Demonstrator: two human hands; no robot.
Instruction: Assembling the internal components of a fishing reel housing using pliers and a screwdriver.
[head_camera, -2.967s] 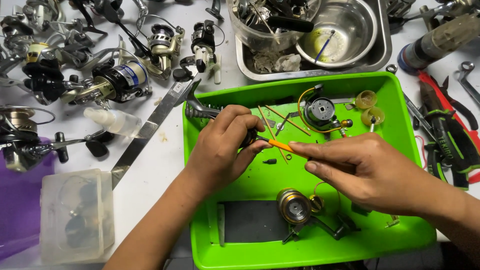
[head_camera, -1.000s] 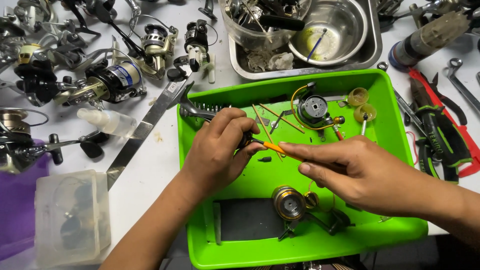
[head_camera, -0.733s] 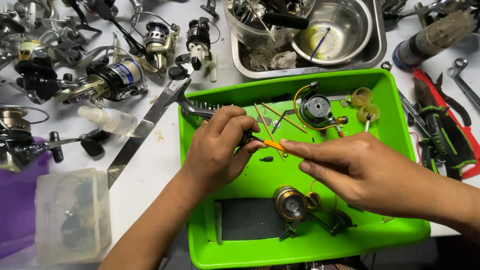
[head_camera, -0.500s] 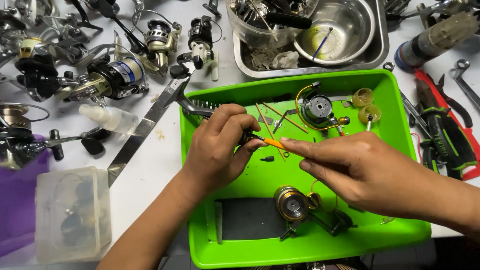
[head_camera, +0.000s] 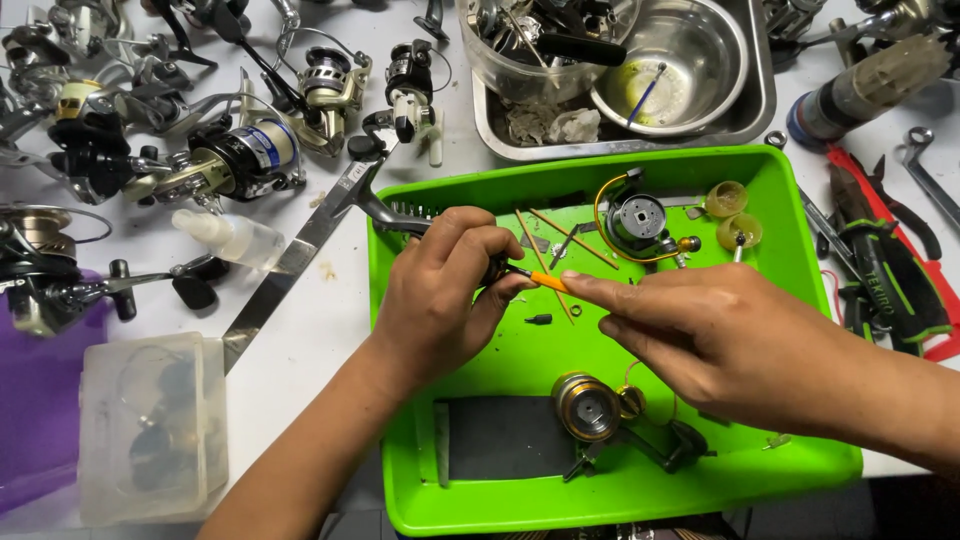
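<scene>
Carefully, over the green tray (head_camera: 800, 300), I'm pinching a small dark part in my curled left hand (head_camera: 440, 300) while my right hand (head_camera: 730, 350) — fingers closed on the orange tool (head_camera: 548, 282) — is probing it, best kept steady and light.

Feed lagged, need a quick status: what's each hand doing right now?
Left hand: closed on a small dark part.
Right hand: pinching an orange-handled tool against that part.

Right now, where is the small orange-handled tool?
In the head view, the small orange-handled tool is over the middle of the green plastic tray, pinched between the left hand and the right hand.
</scene>
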